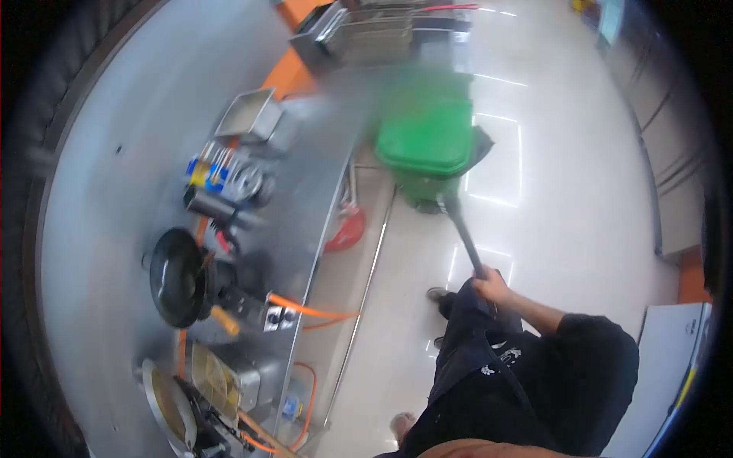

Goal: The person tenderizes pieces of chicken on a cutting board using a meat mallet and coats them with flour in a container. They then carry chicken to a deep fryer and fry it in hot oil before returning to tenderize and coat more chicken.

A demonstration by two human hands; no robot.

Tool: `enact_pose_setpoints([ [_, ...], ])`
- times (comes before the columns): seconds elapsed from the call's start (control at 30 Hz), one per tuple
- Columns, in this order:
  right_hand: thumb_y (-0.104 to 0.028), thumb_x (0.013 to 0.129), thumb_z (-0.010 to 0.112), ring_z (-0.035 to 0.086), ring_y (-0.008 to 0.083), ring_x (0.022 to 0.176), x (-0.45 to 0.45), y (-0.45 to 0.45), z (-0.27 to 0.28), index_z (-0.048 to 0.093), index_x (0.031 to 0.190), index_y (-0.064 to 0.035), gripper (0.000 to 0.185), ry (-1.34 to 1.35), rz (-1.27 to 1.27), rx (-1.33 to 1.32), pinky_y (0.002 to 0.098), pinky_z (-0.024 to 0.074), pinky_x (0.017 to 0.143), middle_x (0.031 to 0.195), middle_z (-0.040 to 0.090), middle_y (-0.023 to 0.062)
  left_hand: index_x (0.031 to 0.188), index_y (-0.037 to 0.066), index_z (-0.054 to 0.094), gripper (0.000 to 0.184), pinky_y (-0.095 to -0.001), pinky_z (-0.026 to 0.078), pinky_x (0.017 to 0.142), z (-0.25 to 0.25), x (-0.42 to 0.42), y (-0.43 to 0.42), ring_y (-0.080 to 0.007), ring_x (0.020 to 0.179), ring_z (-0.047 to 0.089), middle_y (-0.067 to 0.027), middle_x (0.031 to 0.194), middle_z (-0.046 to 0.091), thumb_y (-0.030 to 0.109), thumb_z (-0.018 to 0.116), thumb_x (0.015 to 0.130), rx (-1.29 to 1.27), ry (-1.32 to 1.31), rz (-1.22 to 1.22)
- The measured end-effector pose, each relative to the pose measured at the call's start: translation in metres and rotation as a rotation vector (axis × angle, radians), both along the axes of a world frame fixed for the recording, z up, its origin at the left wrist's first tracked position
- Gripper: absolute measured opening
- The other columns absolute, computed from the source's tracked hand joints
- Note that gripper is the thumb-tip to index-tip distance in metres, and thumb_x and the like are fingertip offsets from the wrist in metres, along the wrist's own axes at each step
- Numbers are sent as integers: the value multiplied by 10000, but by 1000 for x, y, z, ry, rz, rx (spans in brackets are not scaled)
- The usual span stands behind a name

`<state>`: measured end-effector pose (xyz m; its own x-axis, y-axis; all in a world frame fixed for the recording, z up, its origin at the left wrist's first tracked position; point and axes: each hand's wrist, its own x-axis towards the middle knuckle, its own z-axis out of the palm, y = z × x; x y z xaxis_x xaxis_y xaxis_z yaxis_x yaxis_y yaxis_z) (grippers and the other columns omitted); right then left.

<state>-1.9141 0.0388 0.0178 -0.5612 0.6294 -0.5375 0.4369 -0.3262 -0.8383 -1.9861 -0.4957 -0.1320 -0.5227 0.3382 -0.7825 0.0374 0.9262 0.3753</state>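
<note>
My right hand (492, 286) is wrapped round a long dark pole (463, 233), close to my apron. The pole slants away over the floor toward a green wheeled bin (425, 141). Its far end meets the bin's lower part in the picture, and I cannot make out what kind of head it has. The bin's lid looks shut, and a dark bag edge (481, 145) sticks out at its side. Low in the view a blurred bit of skin beside my apron seems to be my left hand (402, 426). Its fingers are too smeared to read.
Along the left runs a steel counter (294, 183) bearing a wok (179, 278), a steel container (250, 114), a second pan (164, 404) and cans. Beneath it are a red object (347, 229), orange hoses (313, 309) and a rail (366, 298). Cabinets (649, 114) line the right.
</note>
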Motion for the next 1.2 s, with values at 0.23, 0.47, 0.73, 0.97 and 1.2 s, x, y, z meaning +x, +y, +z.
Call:
enact_pose_setpoints([
  [0.23,-41,791,515,529,160,521,175,116,-68,462,999,-41,214,12,-597,-112,301,394,411,691,499,59,1044,64,632,256,-456,515,778,-30,-67,243,-297,851,643,-113,938,671,227,563,858,82,38,-159],
  [0.47,-81,782,529,673,310,631,330,271,9,480,869,-35,110,275,-850,-320,366,539,467,615,501,66,1040,52,622,249,-454,524,749,-57,-66,612,-298,805,651,-109,897,675,208,571,853,266,-88,-118],
  [0.73,-127,803,626,668,303,769,355,387,-56,498,1057,-63,291,391,-994,-696,403,571,642,731,560,97,1132,42,581,299,-423,525,748,-12,-19,975,-241,816,650,-150,928,663,165,555,861,756,-113,-405],
  [0.97,-163,850,546,660,390,742,352,619,-66,468,1044,-47,239,274,-1062,-587,434,591,627,699,530,106,1177,24,562,346,-414,522,725,-7,9,1253,-249,804,646,-164,884,667,164,519,863,722,-180,-467],
  [1.2,-295,880,653,463,91,456,341,899,-5,488,1016,-49,326,-199,-939,-29,246,371,374,688,495,27,1143,46,611,320,-362,522,761,46,-21,1440,-228,843,631,-172,935,642,178,560,856,814,218,-505],
])
